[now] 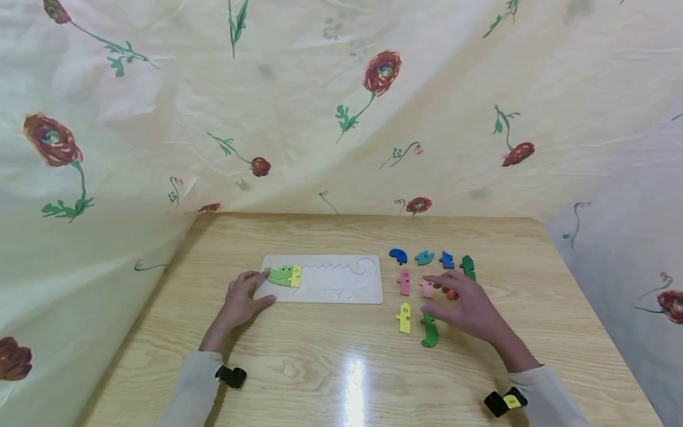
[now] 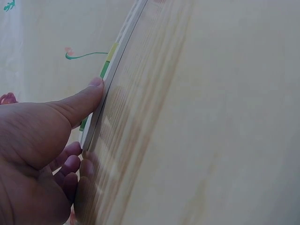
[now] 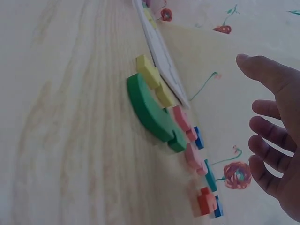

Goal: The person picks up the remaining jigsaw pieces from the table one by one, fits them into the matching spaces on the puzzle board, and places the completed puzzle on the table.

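A white puzzle board (image 1: pixel 336 293) lies on the table, with a green crocodile-head piece (image 1: pixel 280 277) and a yellow piece (image 1: pixel 296 276) at its left end. My left hand (image 1: pixel 240 302) holds that end, the thumb (image 2: pixel 89 96) along the near edge and the fingers at the left side. Over the loose pieces on the right, my right hand (image 1: pixel 469 305) hovers with thumb and fingers spread and nothing between them. Under or near it are a light pink piece (image 1: pixel 427 288), a curved green piece (image 3: pixel 147 110) and an orange-red piece (image 3: pixel 206 202), partly hidden in the head view.
Other loose pieces lie right of the board: dark blue (image 1: pixel 398 255), teal (image 1: pixel 424 257), blue (image 1: pixel 447 260), dark green (image 1: pixel 468 267), pink (image 1: pixel 405 282) and yellow (image 1: pixel 405 318). A flowered cloth (image 1: pixel 299 118) hangs behind the wooden table (image 1: pixel 299 367) and along its sides.
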Demonstrator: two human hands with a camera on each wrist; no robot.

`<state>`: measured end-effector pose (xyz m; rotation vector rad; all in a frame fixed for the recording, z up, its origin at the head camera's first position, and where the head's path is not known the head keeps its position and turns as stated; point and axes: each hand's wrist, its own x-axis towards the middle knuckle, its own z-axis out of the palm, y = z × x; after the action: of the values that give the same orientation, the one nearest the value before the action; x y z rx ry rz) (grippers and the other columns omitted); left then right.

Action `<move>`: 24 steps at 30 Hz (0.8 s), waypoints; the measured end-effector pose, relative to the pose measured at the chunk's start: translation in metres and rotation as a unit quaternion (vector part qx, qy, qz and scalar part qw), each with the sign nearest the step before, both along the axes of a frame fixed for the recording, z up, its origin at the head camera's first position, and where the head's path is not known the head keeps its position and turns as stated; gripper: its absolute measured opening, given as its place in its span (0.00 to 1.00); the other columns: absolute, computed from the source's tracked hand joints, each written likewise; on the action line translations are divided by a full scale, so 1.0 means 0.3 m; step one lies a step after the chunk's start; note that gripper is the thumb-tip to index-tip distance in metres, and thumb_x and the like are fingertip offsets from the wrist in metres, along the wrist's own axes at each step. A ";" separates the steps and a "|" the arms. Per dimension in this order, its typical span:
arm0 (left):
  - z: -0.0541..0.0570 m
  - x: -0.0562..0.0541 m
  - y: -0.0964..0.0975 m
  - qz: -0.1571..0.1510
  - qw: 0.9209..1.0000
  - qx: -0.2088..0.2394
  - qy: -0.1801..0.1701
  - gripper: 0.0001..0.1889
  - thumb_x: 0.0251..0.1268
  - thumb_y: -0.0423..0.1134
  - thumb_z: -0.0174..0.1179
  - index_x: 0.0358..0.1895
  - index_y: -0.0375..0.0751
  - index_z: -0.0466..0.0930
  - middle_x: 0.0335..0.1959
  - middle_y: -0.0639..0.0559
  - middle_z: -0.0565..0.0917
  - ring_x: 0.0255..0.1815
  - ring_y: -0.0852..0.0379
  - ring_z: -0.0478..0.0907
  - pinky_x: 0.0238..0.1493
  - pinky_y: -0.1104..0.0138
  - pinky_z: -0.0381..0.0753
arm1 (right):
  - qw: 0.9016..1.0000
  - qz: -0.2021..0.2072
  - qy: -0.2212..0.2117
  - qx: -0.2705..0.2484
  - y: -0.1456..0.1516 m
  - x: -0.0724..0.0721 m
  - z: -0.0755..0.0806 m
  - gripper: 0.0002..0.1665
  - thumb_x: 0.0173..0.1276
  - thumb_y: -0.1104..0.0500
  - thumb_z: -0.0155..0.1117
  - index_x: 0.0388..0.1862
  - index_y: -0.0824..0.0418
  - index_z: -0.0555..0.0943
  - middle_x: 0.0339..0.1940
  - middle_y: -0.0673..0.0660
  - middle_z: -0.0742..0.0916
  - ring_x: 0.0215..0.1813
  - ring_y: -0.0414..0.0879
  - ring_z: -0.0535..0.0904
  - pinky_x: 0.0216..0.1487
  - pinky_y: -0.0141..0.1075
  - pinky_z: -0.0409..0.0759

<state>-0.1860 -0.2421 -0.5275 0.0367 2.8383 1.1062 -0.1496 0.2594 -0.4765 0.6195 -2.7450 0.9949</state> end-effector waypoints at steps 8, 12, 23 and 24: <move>-0.001 0.006 0.000 -0.002 1.000 0.004 -0.002 0.38 0.65 0.48 0.71 0.77 0.47 0.67 0.76 0.37 0.61 0.71 0.35 0.56 0.68 0.40 0.62 | 1.000 -0.005 -0.023 0.009 0.029 0.035 -0.044 0.36 0.57 0.46 0.82 0.61 0.61 0.84 0.41 0.54 0.83 0.42 0.48 0.77 0.37 0.38 0.80; -0.002 0.006 -0.003 -0.003 1.000 0.005 -0.005 0.38 0.65 0.48 0.71 0.77 0.48 0.67 0.76 0.37 0.61 0.71 0.36 0.56 0.68 0.39 0.61 | 0.999 -0.007 -0.040 0.018 0.044 0.049 -0.067 0.38 0.56 0.44 0.82 0.62 0.59 0.83 0.41 0.50 0.82 0.42 0.45 0.75 0.36 0.35 0.78; -0.002 0.003 -0.008 -0.003 1.000 0.005 -0.001 0.38 0.65 0.47 0.71 0.77 0.47 0.67 0.76 0.37 0.61 0.72 0.35 0.55 0.69 0.39 0.61 | 0.996 -0.006 -0.078 0.033 0.053 0.071 -0.103 0.42 0.53 0.37 0.81 0.66 0.50 0.81 0.42 0.47 0.80 0.40 0.42 0.72 0.38 0.34 0.73; -0.001 0.003 -0.008 -0.002 1.000 0.005 0.000 0.38 0.65 0.47 0.71 0.77 0.47 0.67 0.76 0.37 0.61 0.72 0.35 0.55 0.69 0.39 0.61 | 0.996 -0.005 -0.082 0.035 0.054 0.073 -0.104 0.43 0.53 0.37 0.81 0.66 0.50 0.81 0.42 0.47 0.80 0.40 0.42 0.72 0.37 0.34 0.73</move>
<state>-0.1850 -0.2445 -0.5278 0.0444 2.8313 1.1206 -0.1278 0.2755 -0.5077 0.5570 -2.9332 0.9924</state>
